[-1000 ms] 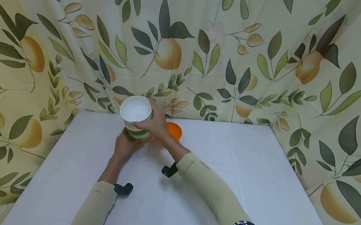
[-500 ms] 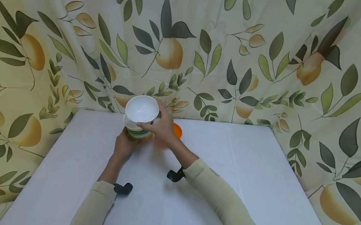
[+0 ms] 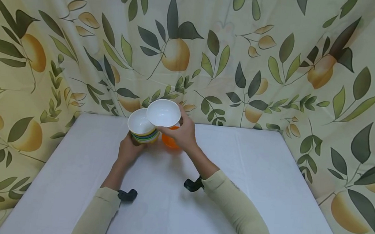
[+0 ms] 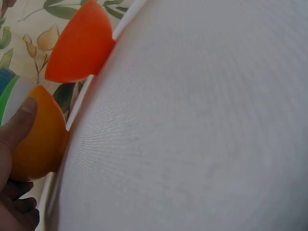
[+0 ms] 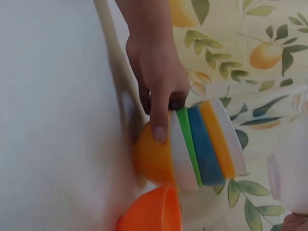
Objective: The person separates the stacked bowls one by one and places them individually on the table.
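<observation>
The table point(image 3: 234, 194), draped in white cloth with the leaf-and-fruit curtain point(image 3: 261, 56) behind it, carries the same few things as a second ago; what differs is the top of the stack of bowls point(image 3: 144, 132). A second ago you had the white bowl point(image 3: 163, 113) seated on that stack; half a second ago it was just lifting off; now you hold it clear, raised and shifted toward your right so that it hangs over the orange bowl point(image 3: 170, 140) standing alone on the cloth just beside the stack. Your right hand point(image 3: 181, 133) has its fingers curled on the white bowl's far rim and thumb under its near side, clamped on it. Your left hand point(image 3: 131, 150) has not shifted: it grips the stack from the near side, thumb pressed on the orange-yellow bottom bowl as the right wrist view shows, fingers wrapped behind. That stack reads, from the base, orange-yellow, white, green, blue, orange, then another white bowl now exposed on top. I judge this as one more bowl peeled from the nest, the second after the orange one, with the white bowl in the air and not yet set down anywhere, and several nested bowls left under your left hand.
</observation>
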A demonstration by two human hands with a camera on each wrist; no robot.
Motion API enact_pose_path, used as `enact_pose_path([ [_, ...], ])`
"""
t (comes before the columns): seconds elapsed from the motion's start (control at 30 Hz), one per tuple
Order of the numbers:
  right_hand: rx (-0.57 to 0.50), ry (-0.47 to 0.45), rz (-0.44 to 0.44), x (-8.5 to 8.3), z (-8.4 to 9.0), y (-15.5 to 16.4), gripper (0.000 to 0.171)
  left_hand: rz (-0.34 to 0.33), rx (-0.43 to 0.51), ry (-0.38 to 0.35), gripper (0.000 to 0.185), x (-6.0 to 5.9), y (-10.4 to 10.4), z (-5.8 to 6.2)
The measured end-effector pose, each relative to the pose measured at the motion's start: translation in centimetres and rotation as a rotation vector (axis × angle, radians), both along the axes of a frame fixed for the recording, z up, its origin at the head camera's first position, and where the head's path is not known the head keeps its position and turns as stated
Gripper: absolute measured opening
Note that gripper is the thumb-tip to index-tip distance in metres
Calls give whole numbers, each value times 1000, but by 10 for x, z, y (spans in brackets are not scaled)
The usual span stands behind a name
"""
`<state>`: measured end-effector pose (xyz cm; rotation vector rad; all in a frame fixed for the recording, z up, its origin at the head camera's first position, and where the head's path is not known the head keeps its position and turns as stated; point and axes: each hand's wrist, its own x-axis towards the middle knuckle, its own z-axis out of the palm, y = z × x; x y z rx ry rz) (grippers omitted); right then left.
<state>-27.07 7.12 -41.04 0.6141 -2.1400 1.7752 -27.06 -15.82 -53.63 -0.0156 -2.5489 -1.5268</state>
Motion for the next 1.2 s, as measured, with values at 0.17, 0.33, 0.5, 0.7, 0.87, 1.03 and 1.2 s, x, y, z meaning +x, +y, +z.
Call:
enact_pose_path([
  [0.17, -14, 7, -20, 1, -3, 11, 86, -9, 18, -3, 96, -1, -1, -2],
  [0.33, -44, 22, -47, -3, -9, 25, 85, -22, 46, 7, 101, -2, 0, 0],
  [0.5, -39, -8, -110, -4, -19, 40, 85, -16, 52, -13, 104, -1, 0, 1],
  [0.7, -36, -67, -169, -6, -29, 56, 87, -15, 39, -16, 105, -1, -1, -1],
  [0.87, -26, -113, -215, -9, -33, 66, 91, -16, 60, -3, 104, -2, -1, 0],
  [1.03, -46, -143, -251, -10, -42, 78, 93, -22, 58, -11, 103, -1, -1, 0],
  [1.2, -59, -150, -269, -11, -52, 86, 89, -29, 48, -10, 103, -2, -1, -3],
])
